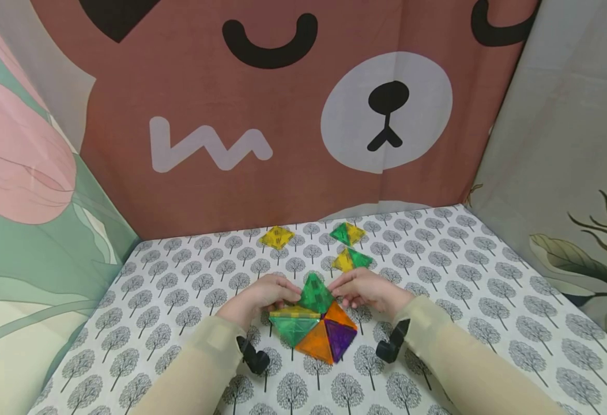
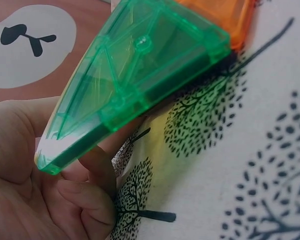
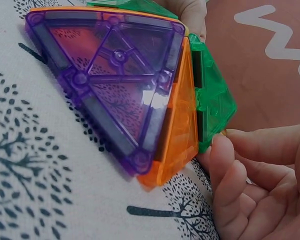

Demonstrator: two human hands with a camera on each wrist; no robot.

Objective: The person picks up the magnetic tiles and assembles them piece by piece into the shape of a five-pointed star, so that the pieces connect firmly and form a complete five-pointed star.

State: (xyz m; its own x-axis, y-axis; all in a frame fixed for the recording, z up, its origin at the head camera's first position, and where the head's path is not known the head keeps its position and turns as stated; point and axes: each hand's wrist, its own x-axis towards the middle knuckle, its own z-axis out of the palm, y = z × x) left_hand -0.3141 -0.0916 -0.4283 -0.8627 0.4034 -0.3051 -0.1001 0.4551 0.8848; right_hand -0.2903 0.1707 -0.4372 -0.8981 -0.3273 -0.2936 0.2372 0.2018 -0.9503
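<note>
A cluster of translucent triangular tiles stands raised on the cloth: a green tile [image 1: 294,329] at left, an orange tile [image 1: 316,344] in front, a purple tile [image 1: 340,339] at right with orange behind it. At the back, an upper green tile [image 1: 315,294] points upward between both hands. My left hand [image 1: 264,297] touches its left side; in the left wrist view the left hand [image 2: 55,185] lies behind the green tile, fingertips partly hidden. My right hand [image 1: 368,290] pinches the green tile's corner, as the right wrist view shows the hand [image 3: 260,185] with thumb and finger together there.
Behind the hands lie a yellow diamond of tiles [image 1: 277,237], a green and yellow pair [image 1: 347,233], and another yellow and green pair [image 1: 352,260] close to my right hand. The tree-patterned cloth [image 1: 178,346] meets a bear-print curtain [image 1: 293,196] at the back.
</note>
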